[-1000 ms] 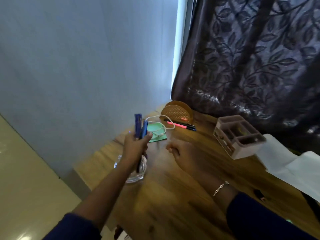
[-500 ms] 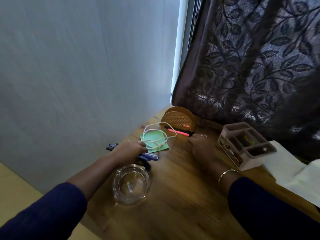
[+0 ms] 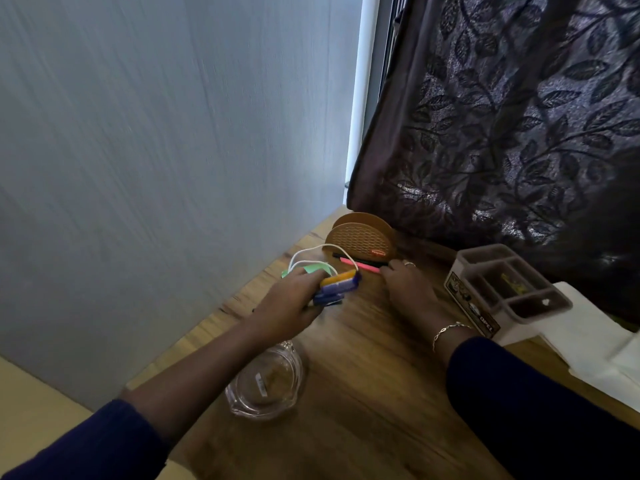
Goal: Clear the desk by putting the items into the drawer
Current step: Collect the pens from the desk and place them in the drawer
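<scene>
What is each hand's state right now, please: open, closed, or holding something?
Left hand: grips a bundle of blue pens.
Right hand: fingertips at the pink pen; whether it grips cannot be told.

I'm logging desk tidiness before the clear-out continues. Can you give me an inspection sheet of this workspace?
Surface: wooden desk, partly covered.
Job's things: blue markers, held; pink pen and black pen before the brown holder; green note; glass ashtray; organizer.
Clutter: white paper at right.
Grippers: left hand grips markers; right hand fingertips at the pens, grip unclear.
Cables: white cable looped over the note.
Surroundings: grey wall, dark curtain; drawer not seen.
</scene>
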